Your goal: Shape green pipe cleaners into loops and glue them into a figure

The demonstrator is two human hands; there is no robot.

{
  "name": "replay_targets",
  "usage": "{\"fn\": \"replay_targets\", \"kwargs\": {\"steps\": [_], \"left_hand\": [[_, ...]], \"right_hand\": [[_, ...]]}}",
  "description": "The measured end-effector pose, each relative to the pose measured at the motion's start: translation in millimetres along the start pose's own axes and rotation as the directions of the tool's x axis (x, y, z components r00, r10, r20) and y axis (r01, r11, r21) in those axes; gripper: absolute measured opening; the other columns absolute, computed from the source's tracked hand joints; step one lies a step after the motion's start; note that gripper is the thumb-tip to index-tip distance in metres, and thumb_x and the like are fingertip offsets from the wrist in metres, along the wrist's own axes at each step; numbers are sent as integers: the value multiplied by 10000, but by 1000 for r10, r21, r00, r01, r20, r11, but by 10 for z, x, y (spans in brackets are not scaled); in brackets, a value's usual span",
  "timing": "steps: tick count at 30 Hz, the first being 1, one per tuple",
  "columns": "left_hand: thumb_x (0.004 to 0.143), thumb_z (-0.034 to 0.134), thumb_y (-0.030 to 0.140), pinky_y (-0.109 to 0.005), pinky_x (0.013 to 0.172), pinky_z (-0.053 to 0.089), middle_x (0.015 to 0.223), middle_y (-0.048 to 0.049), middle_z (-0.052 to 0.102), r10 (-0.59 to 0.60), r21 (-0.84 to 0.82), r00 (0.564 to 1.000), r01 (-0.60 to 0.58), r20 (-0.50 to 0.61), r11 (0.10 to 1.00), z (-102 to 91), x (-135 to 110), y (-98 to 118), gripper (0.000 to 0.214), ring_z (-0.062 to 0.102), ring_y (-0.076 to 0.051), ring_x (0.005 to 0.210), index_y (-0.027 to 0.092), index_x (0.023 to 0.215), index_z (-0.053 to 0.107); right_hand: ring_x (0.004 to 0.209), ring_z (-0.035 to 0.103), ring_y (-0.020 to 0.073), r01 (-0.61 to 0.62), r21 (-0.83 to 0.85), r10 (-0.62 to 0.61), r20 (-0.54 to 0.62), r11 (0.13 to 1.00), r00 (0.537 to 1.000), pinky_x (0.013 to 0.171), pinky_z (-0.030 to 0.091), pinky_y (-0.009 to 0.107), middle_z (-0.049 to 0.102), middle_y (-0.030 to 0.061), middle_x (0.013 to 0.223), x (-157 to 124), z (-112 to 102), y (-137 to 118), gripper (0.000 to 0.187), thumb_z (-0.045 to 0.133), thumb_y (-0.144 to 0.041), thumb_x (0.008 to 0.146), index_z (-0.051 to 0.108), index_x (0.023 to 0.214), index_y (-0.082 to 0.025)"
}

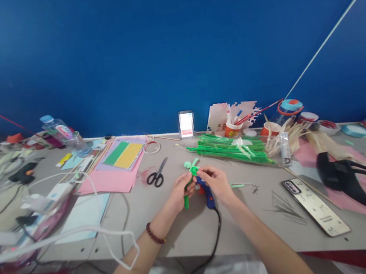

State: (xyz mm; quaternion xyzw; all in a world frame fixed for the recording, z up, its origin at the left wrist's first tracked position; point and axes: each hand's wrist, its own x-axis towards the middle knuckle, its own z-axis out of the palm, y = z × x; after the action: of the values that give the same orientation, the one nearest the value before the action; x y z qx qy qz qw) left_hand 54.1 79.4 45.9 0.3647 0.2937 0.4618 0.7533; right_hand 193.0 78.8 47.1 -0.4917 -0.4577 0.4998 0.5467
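My left hand [181, 190] is closed round a small bright green craft piece [193, 171], with a curled middle and strip-like ends, one hanging below the fingers. At its right side my right hand [217, 183] pinches the same piece between thumb and fingertips. A blue hot glue gun [208, 194] lies on the table beneath and between my hands, partly hidden by them, its black cord running toward me. Black-handled scissors [157, 175] rest on the table to the left. Behind my hands lies a bundle of green pipe cleaners [228, 148] in clear wrapping.
Pink paper [117, 180] and coloured sheets lie on the left beside a roll of tape [151, 147]. A white cable [114, 230] crosses near my left forearm. On the right are a phone [316, 207], dark thin strands [286, 208] and a cup of pens [232, 128].
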Motion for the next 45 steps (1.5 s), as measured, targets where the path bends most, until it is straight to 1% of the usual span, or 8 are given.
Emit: {"fn": "replay_targets", "kwargs": {"steps": [5, 8, 14, 20, 26, 37, 41, 45], "left_hand": [[756, 613, 430, -157, 344, 183, 419, 98, 292, -52, -35, 997, 54, 55, 998, -22, 12, -16, 318, 183, -16, 328, 135, 672, 533], [767, 596, 453, -174, 348, 219, 441, 77, 374, -2, 31, 1000, 1, 13, 1000, 16, 12, -16, 322, 259, -28, 327, 137, 723, 556], [705, 666, 457, -191, 402, 240, 456, 71, 415, 205, 308, 963, -145, -173, 940, 89, -2, -4, 329, 330, -38, 388, 141, 735, 580], [670, 675, 507, -199, 384, 141, 420, 96, 294, 152, 222, 969, -107, -196, 969, 84, -16, 10, 384, 216, -29, 374, 145, 658, 551], [703, 670, 459, -195, 400, 112, 429, 98, 235, 52, 41, 993, -48, -102, 998, 27, 0, 16, 363, 182, -21, 377, 123, 631, 552], [704, 660, 451, -168, 384, 159, 434, 105, 179, -50, -68, 988, 61, 148, 996, -79, -1, 0, 363, 150, -21, 358, 131, 615, 512], [663, 679, 479, -169, 364, 156, 419, 106, 152, -84, -58, 968, 101, 238, 993, -115, -5, 15, 401, 147, -24, 344, 141, 564, 487], [716, 583, 571, -187, 343, 197, 405, 95, 203, -95, 6, 984, 95, 150, 995, -101, 3, 6, 452, 177, -37, 329, 145, 582, 516]], "right_hand": [[511, 482, 93, -65, 146, 53, 83, 987, 995, 472, 350, 213, 589, -16, 597, -22, 37, -67, 251, 734, -403, 628, 643, 685, -176], [510, 485, 93, -76, 167, 67, 56, 983, 996, 476, 366, 213, 588, -18, 596, -31, 48, -95, 258, 741, -397, 616, 629, 683, -175], [567, 527, 120, 16, 26, -15, -15, 1000, 1000, 499, 421, 229, 613, 7, 689, -45, 45, -46, 232, 695, -398, 671, 647, 712, -175], [715, 585, 170, 177, -109, -173, 51, 978, 984, 665, 472, 288, 632, 34, 782, -45, 33, -74, 170, 638, -359, 734, 676, 755, -194], [743, 574, 167, 254, -130, -243, 97, 958, 965, 691, 461, 288, 620, 31, 805, -49, 17, -106, 134, 595, -319, 770, 664, 790, -205], [598, 526, 129, 106, 31, -108, 52, 994, 993, 571, 439, 248, 595, -8, 672, -31, 38, -41, 210, 698, -368, 663, 619, 753, -196], [704, 565, 163, 256, -39, -252, 95, 966, 963, 677, 456, 288, 620, 20, 717, -66, 41, -97, 132, 696, -324, 671, 642, 673, -203], [717, 569, 174, 343, -120, -332, 102, 932, 938, 689, 464, 307, 620, 28, 714, -107, 42, -149, 131, 654, -325, 719, 643, 658, -210]]}}
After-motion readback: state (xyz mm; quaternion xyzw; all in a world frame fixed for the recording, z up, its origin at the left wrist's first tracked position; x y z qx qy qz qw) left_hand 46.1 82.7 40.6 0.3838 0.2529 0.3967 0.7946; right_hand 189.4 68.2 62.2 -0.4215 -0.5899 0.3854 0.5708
